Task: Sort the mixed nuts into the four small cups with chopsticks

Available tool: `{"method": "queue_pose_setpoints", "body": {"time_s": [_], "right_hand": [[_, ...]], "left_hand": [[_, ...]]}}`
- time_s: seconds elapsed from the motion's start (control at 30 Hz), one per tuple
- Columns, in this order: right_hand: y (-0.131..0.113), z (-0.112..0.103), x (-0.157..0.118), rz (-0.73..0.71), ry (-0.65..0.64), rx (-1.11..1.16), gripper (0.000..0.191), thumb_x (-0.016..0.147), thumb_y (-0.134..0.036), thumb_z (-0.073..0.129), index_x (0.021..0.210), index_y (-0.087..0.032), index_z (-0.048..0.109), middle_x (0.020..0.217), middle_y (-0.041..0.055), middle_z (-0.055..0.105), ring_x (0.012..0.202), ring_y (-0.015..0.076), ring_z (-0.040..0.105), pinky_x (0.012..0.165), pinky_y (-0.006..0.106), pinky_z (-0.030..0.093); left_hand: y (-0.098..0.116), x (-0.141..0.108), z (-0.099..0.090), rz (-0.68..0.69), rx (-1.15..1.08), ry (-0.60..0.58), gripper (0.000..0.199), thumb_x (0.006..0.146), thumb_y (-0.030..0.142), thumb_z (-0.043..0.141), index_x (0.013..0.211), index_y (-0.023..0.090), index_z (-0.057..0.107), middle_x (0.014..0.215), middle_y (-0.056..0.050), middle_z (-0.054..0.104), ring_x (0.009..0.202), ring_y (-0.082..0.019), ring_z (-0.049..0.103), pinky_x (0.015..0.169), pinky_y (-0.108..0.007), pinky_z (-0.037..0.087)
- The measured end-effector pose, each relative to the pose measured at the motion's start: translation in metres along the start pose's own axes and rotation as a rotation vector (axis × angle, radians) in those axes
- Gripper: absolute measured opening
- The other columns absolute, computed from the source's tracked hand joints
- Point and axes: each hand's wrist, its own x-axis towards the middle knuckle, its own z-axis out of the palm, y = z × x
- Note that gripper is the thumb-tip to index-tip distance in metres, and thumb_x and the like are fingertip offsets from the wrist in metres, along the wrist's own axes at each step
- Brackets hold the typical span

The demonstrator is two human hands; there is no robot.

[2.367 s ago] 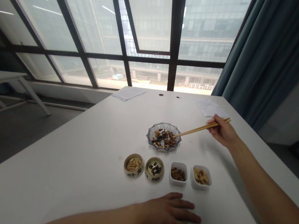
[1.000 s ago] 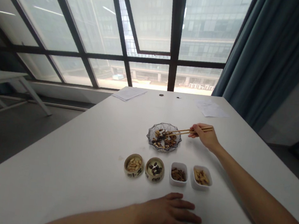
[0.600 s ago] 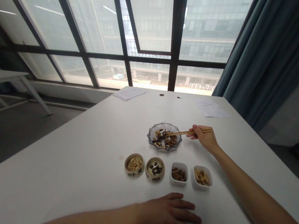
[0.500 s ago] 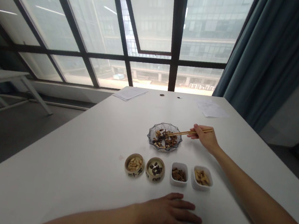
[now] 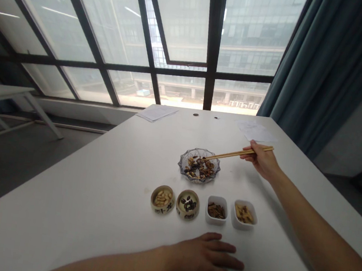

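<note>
My right hand is closed around a pair of wooden chopsticks, whose tips are over the glass plate of mixed dark and brown pieces. Whether the tips pinch a piece is too small to tell. Nearer to me stand a round bowl of pale nuts, a round bowl of dark seeds, a square white dish of brown strips and another with yellowish pieces. My left hand lies palm down on the table below the dishes, fingers spread, holding nothing.
The white table reaches to the windows. Stacked papers lie at its far left, and a paper sheet at its far right. A blue curtain hangs at the right. Another table stands at the left.
My right hand has moved right and away from me with the chopsticks, and their tips have risen slightly at the glass plate. My left hand stays in place.
</note>
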Motion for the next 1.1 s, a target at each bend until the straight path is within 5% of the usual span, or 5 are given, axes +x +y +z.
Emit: {"method": "queue_pose_setpoints", "body": {"time_s": [0.5,1.1], "right_hand": [[-0.010,-0.025,-0.008,0.284,-0.476,-0.031,0.044,0.074,-0.056,0.089,0.066,-0.015,0.078,0.060,0.0071,0.074,0.038,0.0123,0.064,0.038,0.017,0.052],[-0.009,-0.019,-0.008,0.231,-0.415,0.000,0.040,0.074,-0.053,0.090,0.072,-0.015,0.078,0.061,0.0060,0.074,0.040,0.0116,0.064,0.040,0.017,0.053]], "left_hand": [[0.000,-0.001,0.000,-0.008,0.011,-0.022,0.054,0.104,0.051,0.039,0.149,0.024,0.052,0.165,-0.002,0.042,0.159,-0.028,0.030,0.133,-0.052,0.017],[0.000,-0.002,0.000,-0.005,0.003,-0.015,0.054,0.104,0.051,0.040,0.148,0.024,0.053,0.165,-0.003,0.042,0.159,-0.027,0.030,0.133,-0.052,0.017]]}}
